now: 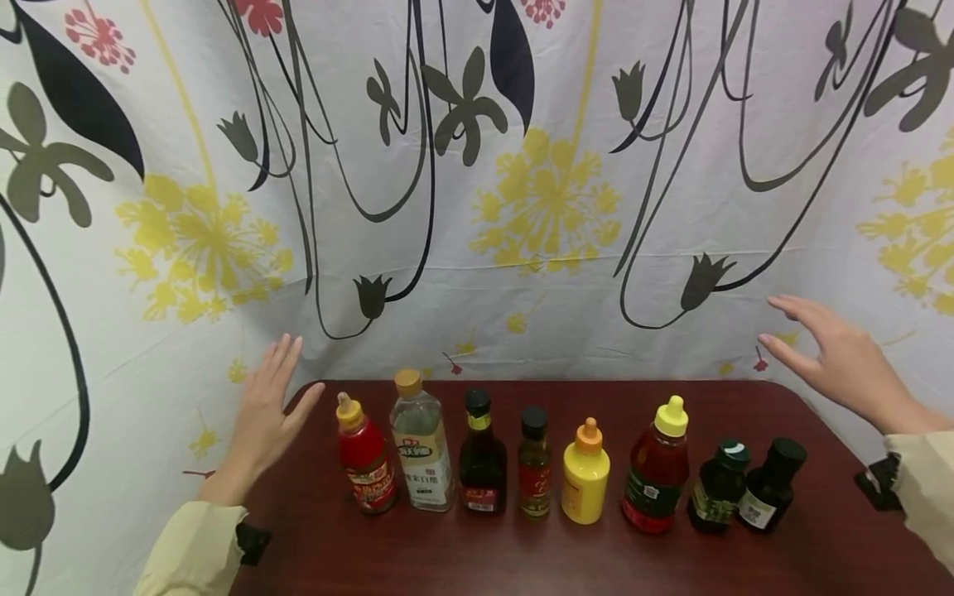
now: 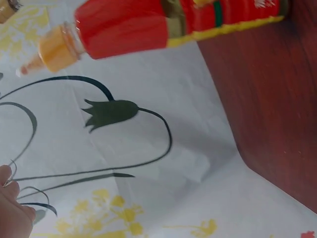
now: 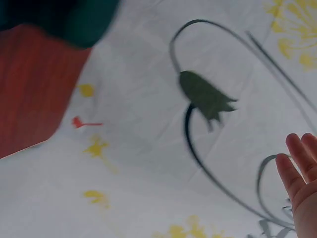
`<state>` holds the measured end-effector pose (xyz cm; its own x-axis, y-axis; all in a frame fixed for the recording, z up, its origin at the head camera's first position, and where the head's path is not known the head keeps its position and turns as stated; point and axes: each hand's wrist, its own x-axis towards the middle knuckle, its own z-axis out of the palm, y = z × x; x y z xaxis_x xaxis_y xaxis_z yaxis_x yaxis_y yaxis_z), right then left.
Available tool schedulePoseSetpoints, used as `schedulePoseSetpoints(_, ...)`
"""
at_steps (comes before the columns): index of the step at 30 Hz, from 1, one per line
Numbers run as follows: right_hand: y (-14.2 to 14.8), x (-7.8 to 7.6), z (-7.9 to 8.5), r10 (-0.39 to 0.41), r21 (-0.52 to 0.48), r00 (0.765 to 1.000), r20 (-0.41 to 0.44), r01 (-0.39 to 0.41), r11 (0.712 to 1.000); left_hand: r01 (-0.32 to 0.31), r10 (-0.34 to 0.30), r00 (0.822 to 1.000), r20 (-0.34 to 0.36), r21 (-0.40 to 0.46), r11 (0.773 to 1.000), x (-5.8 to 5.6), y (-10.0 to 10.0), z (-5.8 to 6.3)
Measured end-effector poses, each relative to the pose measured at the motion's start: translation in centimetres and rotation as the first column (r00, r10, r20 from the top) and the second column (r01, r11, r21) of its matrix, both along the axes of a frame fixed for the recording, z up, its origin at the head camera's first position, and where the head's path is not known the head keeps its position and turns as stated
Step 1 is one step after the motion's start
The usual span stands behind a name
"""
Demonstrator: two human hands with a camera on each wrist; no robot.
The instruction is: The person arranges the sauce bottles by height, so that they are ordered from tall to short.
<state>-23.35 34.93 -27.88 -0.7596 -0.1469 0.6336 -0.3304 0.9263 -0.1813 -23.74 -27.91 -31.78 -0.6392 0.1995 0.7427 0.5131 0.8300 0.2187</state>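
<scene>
My left hand is held up at the table's left side, fingers straight and thumb spread, holding nothing. Nearest to it stands a red sauce squeeze bottle with an orange-yellow nozzle cap; the left wrist view shows this red bottle close up. Off to the right, my right hand hovers with its fingers extended and thumb apart, also holding nothing. Below and left of it are a small dark bottle with a black cap and a dark green-labelled jar. Part of a dark blurred shape fills the right wrist view's top corner.
Between the hands, a row continues on the dark red table: a clear white-vinegar bottle, a dark sauce bottle, a slim oil-coloured bottle, a yellow squeeze bottle and a red-brown bottle with a yellow cap. Flower-printed cloth hangs behind.
</scene>
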Motion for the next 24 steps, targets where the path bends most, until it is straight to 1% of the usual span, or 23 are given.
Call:
schedulePoseSetpoints(3,-1.4,0.1,1.3,0.057,-0.017,0.997,-0.056,-0.058,0.998,0.018,-0.017,1.0,-0.021,0.043,0.999,0.0,0.6,0.4)
schedulePoseSetpoints(6,-3.0,0.0,2.4,0.121,-0.012,0.988,-0.096,-0.123,0.992,0.042,-0.037,0.998,-0.054,0.099,0.994,0.1,1.1,0.6)
schedulePoseSetpoints(9,-4.7,-0.1,3.5,0.176,0.015,0.976,-0.128,-0.176,0.984,0.067,-0.056,0.996,-0.07,0.158,0.985,0.1,1.7,0.8)
schedulePoseSetpoints(10,-5.4,-0.1,3.8,0.191,0.023,0.973,-0.131,-0.19,0.982,0.074,-0.063,0.996,-0.068,0.179,0.981,0.2,1.8,0.8)
schedulePoseSetpoints(12,-6.6,0.0,4.4,0.217,0.027,0.968,-0.124,-0.216,0.976,0.088,-0.085,0.996,-0.021,0.233,0.968,0.3,2.1,0.8)
schedulePoseSetpoints(14,-7.8,0.1,5.0,0.246,0.015,0.963,-0.109,-0.246,0.969,0.108,-0.127,0.991,0.045,0.3,0.948,0.5,2.3,0.9)
schedulePoseSetpoints(15,-8.3,0.2,5.3,0.262,0.005,0.96,-0.101,-0.263,0.965,0.116,-0.152,0.985,0.083,0.337,0.935,0.6,2.4,0.9)
schedulePoseSetpoints(17,-9.5,0.3,5.7,0.279,-0.007,0.955,-0.1,-0.281,0.96,0.139,-0.215,0.966,0.142,0.416,0.899,0.7,2.5,1.0)
schedulePoseSetpoints(19,-10.5,0.3,6.1,0.302,-0.015,0.946,-0.117,-0.305,0.952,0.166,-0.274,0.947,0.167,0.478,0.863,0.8,2.7,1.0)
schedulePoseSetpoints(22,-12.0,-0.1,6.4,0.343,-0.03,0.93,-0.132,-0.349,0.936,0.196,-0.336,0.926,0.175,0.539,0.819,0.7,2.9,0.8)
schedulePoseSetpoints(24,-13.1,-0.4,6.6,0.382,-0.062,0.916,-0.124,-0.392,0.918,0.204,-0.365,0.913,0.185,0.568,0.798,0.5,3.0,0.5)
